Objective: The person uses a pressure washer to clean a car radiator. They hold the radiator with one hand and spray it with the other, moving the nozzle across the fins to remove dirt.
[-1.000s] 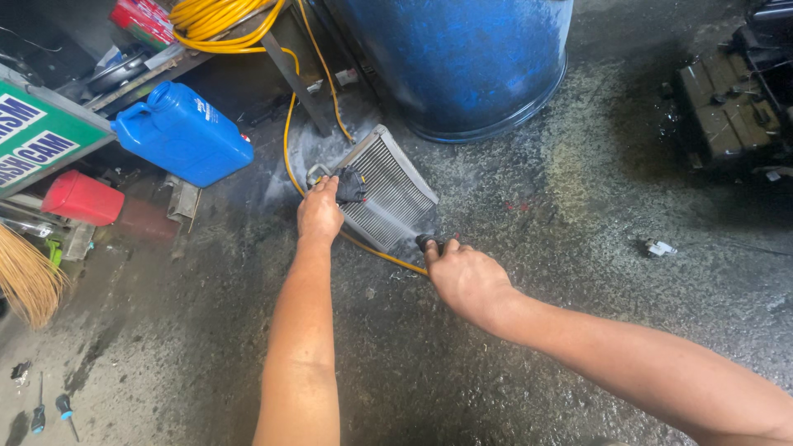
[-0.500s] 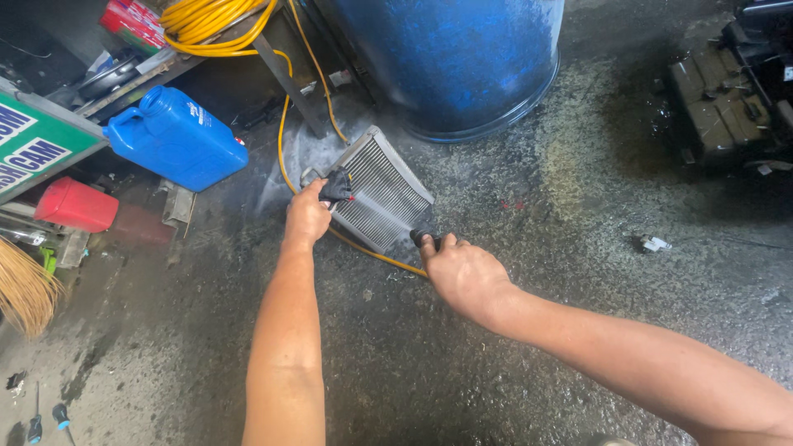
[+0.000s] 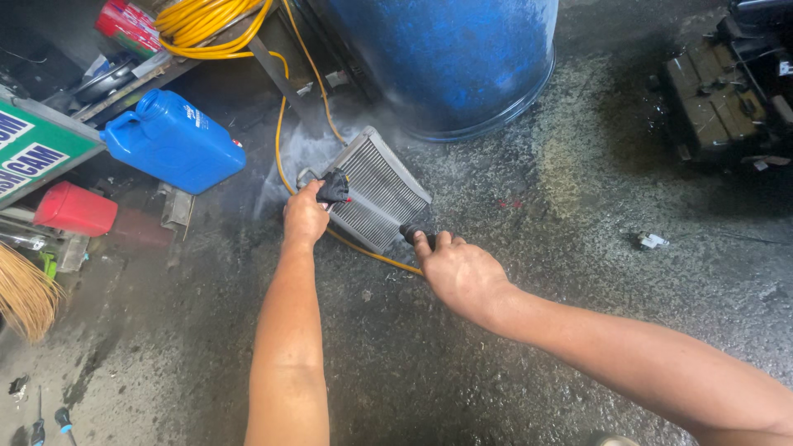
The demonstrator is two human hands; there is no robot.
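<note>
The left hand (image 3: 304, 216) closes its fingers on a black blow nozzle (image 3: 334, 188), its tip at the finned face of the small silver radiator core (image 3: 378, 192), where mist rises just past the fingertips. The right hand (image 3: 461, 272) grips the core's near corner, probably steadying it on the wet concrete floor (image 3: 529, 330). Beyond the left fingers lies a blue jerrycan (image 3: 173, 140), then a red container (image 3: 74, 209) and a green-and-white sign (image 3: 33, 149). A yellow hose (image 3: 363, 248) passes under the core.

My view shows a silver finned radiator core (image 3: 382, 192), rectangular, lying tilted on the wet concrete just before the blue drum, a black spray nozzle (image 3: 334, 187) at its left edge, yellow hose (image 3: 373, 254) passing beneath its near corner
</note>
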